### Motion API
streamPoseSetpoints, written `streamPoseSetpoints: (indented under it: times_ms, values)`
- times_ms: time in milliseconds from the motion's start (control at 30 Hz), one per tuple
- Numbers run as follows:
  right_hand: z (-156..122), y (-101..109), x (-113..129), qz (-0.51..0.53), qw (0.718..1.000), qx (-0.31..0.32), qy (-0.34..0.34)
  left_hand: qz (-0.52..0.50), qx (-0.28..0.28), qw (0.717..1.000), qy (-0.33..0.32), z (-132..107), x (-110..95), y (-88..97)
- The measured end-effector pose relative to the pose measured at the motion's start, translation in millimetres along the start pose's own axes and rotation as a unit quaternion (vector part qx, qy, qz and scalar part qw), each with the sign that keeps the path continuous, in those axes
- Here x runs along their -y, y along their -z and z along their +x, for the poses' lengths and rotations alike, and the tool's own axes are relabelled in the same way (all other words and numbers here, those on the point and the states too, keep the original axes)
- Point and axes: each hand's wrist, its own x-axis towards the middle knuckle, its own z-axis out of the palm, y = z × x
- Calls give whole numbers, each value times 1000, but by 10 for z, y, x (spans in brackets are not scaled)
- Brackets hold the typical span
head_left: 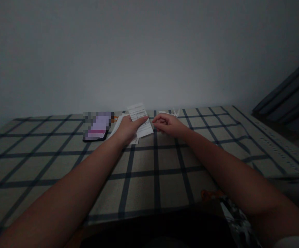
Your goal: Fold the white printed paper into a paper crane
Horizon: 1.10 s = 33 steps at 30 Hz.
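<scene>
My left hand (129,128) is closed on a white printed slip of paper (140,119), thumb on top, lifting its far end off the checked bed sheet (154,179). More white papers (118,128) lie under that hand. My right hand (168,124) rests just to the right of the slip with its fingers curled together near the slip's edge; what they hold, if anything, is hidden.
A dark flat object with a blurred pink patch (98,126) lies left of the papers. A small white crumpled item (174,112) sits behind my right hand. A plain wall (149,51) rises behind the bed, and grey curtains (291,100) hang at the right.
</scene>
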Motion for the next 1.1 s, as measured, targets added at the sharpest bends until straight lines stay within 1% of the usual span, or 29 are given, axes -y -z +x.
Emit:
streamPoseSetpoints:
  times_ms: [100,233,333,567,700,800,867,967,1100]
  values:
    - [17,-5,-33,-11,1000,-8,21,-15,17,1000,13,11,13,-9]
    - [17,-3,-45,-56,997,15,49,-24,51,998,29,12,39,-5]
    - [12,5,-37,-69,996,28,52,-14,69,997,32,12,57,2]
    - [12,0,6,-65,997,25,36,-9,57,997,44,-29,22,-23]
    - [8,-5,27,-92,995,11,41,-12,70,996,46,-59,-4,-31]
    - [1,1,58,-110,994,-8,26,-5,83,996,42,-5,41,-6]
    - [-2,8,74,-110,994,-24,15,8,91,995,45,57,84,14]
    - [1,18,77,-97,994,-48,-3,-11,119,992,36,121,119,22]
    - [14,30,63,-88,994,-66,-17,-15,137,990,24,82,79,2]
